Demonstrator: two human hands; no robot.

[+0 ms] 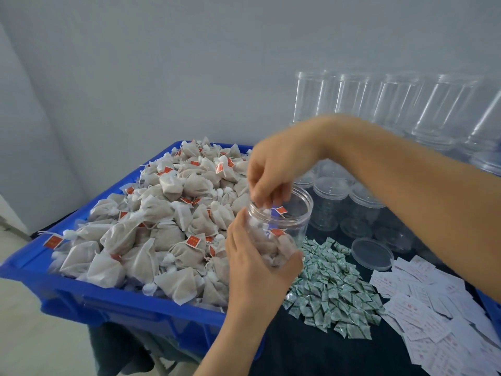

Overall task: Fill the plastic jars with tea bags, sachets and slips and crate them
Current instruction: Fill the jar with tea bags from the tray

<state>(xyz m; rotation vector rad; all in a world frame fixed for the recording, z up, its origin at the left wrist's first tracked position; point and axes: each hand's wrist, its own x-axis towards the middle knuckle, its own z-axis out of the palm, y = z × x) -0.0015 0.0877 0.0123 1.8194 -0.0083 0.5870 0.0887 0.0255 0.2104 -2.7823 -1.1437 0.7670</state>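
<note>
My left hand (254, 256) grips a clear plastic jar (291, 217), tilted, with several tea bags inside and red tags showing. My right hand (273, 172) hovers over the jar's mouth, fingers curled down into the opening; whether they still pinch a tea bag is blurred. A heap of tea bags (162, 213) with red tags fills the blue crate (108, 302) at the left. Green-and-white sachets (333, 291) lie in a pile on the dark tablecloth, and white paper slips (433, 313) spread to the right.
Rows of empty clear jars (393, 104) stand stacked at the back right against the wall. A loose clear lid (372, 255) lies between the sachets and slips. Another blue crate's edge (492, 308) shows at the far right.
</note>
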